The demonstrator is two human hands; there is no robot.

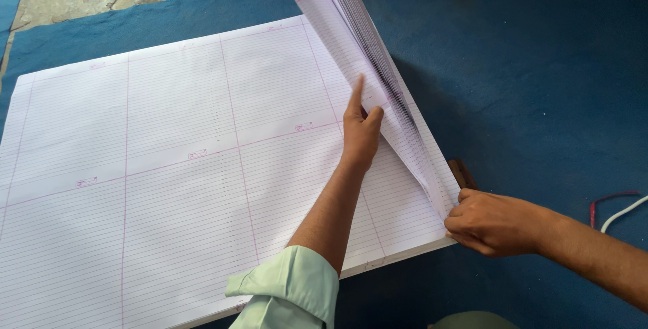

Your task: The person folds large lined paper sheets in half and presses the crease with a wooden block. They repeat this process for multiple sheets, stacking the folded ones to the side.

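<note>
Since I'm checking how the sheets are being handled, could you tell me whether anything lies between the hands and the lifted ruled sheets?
Nothing visible does. The left hand presses directly against the lifted sheets, and the right hand grips their lower corner at the edge of the paper stack.

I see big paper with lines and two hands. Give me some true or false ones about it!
1. The left hand presses against a fanned bunch of lifted sheets. True.
2. The right hand is holding a pencil. False: it pinches the near corner of the lifted sheets.
3. The big stack of ruled paper lies on a blue cloth. True.
4. The paper is plain, with no lines. False: it has fine ruled lines and pink dividing lines.
5. The left arm wears a pale green sleeve. True.
</note>
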